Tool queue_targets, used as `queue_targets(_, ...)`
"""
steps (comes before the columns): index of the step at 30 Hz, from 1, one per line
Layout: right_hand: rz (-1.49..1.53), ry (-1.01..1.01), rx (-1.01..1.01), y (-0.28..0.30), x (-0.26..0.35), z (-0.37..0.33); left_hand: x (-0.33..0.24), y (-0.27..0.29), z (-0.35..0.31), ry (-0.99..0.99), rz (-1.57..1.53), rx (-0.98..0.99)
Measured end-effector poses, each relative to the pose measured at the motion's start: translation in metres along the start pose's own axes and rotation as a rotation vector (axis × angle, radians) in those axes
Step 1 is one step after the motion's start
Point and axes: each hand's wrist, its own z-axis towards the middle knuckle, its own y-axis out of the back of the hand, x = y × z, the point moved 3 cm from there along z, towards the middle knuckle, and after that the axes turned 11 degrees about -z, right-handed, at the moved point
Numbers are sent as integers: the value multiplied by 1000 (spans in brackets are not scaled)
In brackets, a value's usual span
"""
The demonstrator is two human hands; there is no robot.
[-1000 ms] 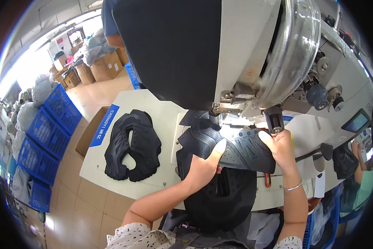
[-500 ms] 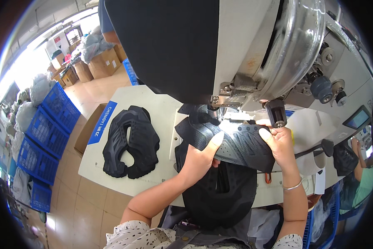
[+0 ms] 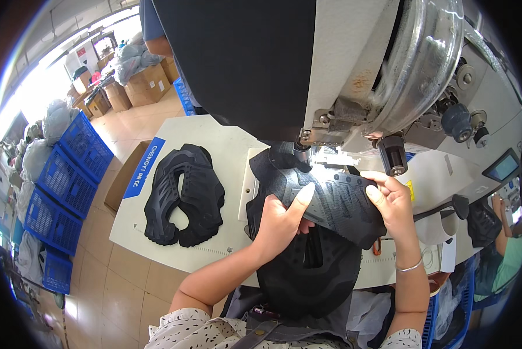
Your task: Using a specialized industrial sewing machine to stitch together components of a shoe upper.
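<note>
A black shoe upper (image 3: 336,203) with perforations and raised lines lies under the needle area of a sewing machine (image 3: 345,125), lit by a bright lamp. My left hand (image 3: 287,224) grips its near left part, thumb on top and fingers beneath. At the right end my right hand (image 3: 393,203) pinches the edge between thumb and fingers. More black uppers (image 3: 307,285) hang below it over the table's front edge, against my lap. To the left, another stack of black uppers (image 3: 183,195) rests on the white table (image 3: 226,151).
Blue plastic crates (image 3: 60,192) with bagged goods line the left side. Cardboard boxes (image 3: 147,84) stand farther back. A small screen (image 3: 502,167) sits at the right, near another person's arm (image 3: 499,209). Orange-handled snips (image 3: 377,246) lie beside my right wrist.
The upper has turned slightly under the machine, its right end dropping nearer to me. Both hands keep their hold. The whole view has shifted a little.
</note>
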Motion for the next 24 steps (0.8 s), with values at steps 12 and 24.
queue_targets(12,-85,-98,45,-5,9,-21,8,-1,-9,67,-31,56)
queue_targets(24,-32,-112,83,-16,11,-46,20,-8,-35,47,-107,113)
